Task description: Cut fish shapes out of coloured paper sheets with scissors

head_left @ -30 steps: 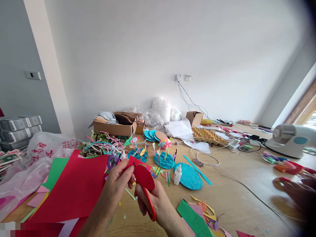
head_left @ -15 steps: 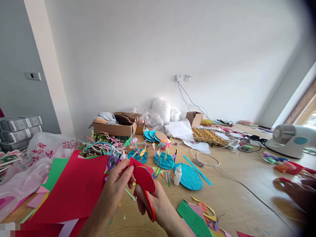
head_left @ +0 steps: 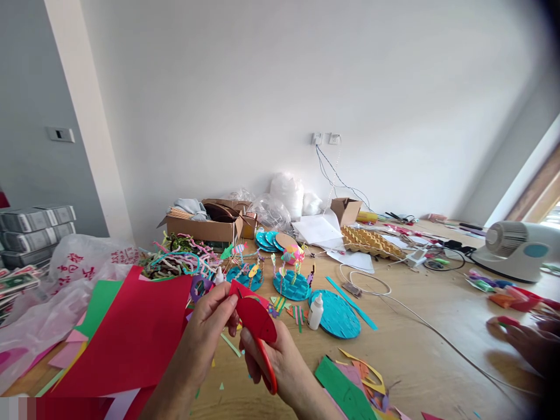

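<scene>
My left hand [head_left: 216, 312] pinches one end of a piece of red paper [head_left: 255, 317], part of which is a rounded shape with a small drawn line near its lower right end. Closed around the handle of red-handled scissors [head_left: 268, 367] is my right hand [head_left: 275, 356], just below and right of the paper. The blades are hidden behind the paper, so whether they touch it I cannot tell. Beyond my hands lie striped paper fish [head_left: 280, 304], a white glue bottle [head_left: 315, 312] and a blue round disc [head_left: 339, 315].
Red sheets [head_left: 126, 338] lie at left beside a plastic bag [head_left: 83, 262]. Paper scraps [head_left: 345, 388] are at front right. Behind stand decorated blue discs [head_left: 292, 284], pipe cleaners [head_left: 184, 256] and a cardboard box [head_left: 201, 227]. Another person's hand [head_left: 525, 338] is at far right, below a fan [head_left: 510, 248].
Almost nothing differs. The red paper and both hands keep nearly the same place, and the whole view has shifted very slightly.
</scene>
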Demonstrator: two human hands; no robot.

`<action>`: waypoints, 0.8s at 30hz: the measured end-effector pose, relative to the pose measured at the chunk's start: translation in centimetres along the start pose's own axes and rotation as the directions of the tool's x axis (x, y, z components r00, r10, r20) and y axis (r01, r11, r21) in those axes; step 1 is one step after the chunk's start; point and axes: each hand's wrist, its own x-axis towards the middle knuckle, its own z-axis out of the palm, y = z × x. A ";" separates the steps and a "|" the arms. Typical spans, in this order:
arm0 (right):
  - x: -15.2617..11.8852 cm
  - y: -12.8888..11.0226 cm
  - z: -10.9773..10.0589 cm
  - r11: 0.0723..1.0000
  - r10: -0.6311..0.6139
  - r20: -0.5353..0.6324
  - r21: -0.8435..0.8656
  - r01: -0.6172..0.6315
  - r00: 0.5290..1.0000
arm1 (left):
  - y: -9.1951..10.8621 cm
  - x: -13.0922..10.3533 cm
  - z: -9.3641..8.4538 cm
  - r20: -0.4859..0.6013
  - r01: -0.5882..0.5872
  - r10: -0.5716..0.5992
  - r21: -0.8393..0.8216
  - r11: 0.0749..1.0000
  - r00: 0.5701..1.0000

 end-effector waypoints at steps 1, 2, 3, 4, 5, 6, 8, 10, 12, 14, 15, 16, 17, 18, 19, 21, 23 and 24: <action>0.0 0.1 0.0 1.000 0.000 0.001 0.002 0.000 1.000 | 0.0 0.0 -0.1 0.006 -0.003 0.003 0.003 1.000 1.000; 0.0 0.2 0.0 1.000 0.000 0.002 0.003 0.000 1.000 | -0.1 0.0 -0.1 0.013 -0.006 0.006 0.003 1.000 1.000; 0.0 0.2 0.0 1.000 -0.002 0.002 0.003 0.002 1.000 | -0.1 0.0 -0.1 0.015 -0.008 0.008 0.000 1.000 1.000; 0.0 0.3 0.0 1.000 -0.006 0.004 0.000 0.006 1.000 | -0.2 0.0 -0.1 0.014 -0.008 0.008 -0.007 1.000 1.000; 0.0 0.4 -0.1 1.000 -0.009 0.007 -0.007 0.010 1.000 | -0.2 0.0 -0.1 0.006 -0.009 0.009 -0.014 1.000 1.000; 0.1 0.4 -0.1 1.000 -0.015 0.009 -0.014 0.015 1.000 | -0.3 0.0 -0.1 -0.010 -0.013 0.013 -0.022 1.000 1.000; 0.1 0.4 -0.2 0.999 -0.024 0.004 -0.021 0.024 1.000 | -0.4 0.0 0.1 -0.057 -0.032 0.030 -0.030 0.999 0.998; 0.1 0.2 -0.2 1.000 -0.023 0.002 -0.018 0.023 1.000 | -0.4 0.0 0.1 -0.095 -0.057 0.055 -0.023 0.998 0.994; 0.0 -0.1 -0.1 1.000 -0.019 0.003 -0.016 0.019 1.000 | -0.4 0.0 0.1 -0.080 -0.058 0.057 -0.010 0.998 0.995; -0.1 -0.3 -0.1 0.999 -0.027 0.013 -0.020 0.027 1.000 | -0.4 -0.1 0.1 -0.037 -0.039 0.039 0.002 0.999 0.999; -0.1 -0.3 -0.1 0.999 -0.030 0.013 -0.021 0.030 0.999 | -0.4 -0.1 0.0 -0.021 -0.033 0.033 0.003 0.999 0.999; -0.2 -0.3 -0.1 0.999 -0.032 0.009 -0.021 0.032 0.999 | -0.5 -0.1 -0.1 -0.012 -0.030 0.030 0.001 1.000 0.999; -0.2 -0.2 -0.1 0.999 -0.032 0.007 -0.020 0.032 0.999 | -0.5 -0.1 -0.2 -0.015 -0.033 0.033 -0.004 0.999 0.999; -0.2 -0.1 -0.1 0.999 -0.027 0.006 -0.019 0.027 1.000 | -0.6 -0.1 -0.2 -0.023 -0.037 0.037 -0.009 0.999 0.999; -0.2 0.0 -0.1 1.000 -0.025 0.004 -0.016 0.025 1.000 | -0.7 -0.1 -0.3 -0.028 -0.039 0.038 -0.012 0.999 0.999; -0.1 0.4 -0.2 0.999 -0.033 0.002 -0.005 0.033 0.999 | -0.7 0.0 -0.3 -0.028 -0.033 0.032 -0.013 0.999 0.999; 0.0 0.6 -0.3 0.999 -0.042 0.000 0.013 0.042 0.999 | -0.7 0.0 -0.3 -0.021 -0.024 0.024 -0.012 1.000 0.999; 0.0 0.8 -0.3 0.999 -0.041 0.000 0.020 0.041 0.999 | -0.6 0.0 -0.3 -0.017 -0.019 0.019 -0.011 1.000 1.000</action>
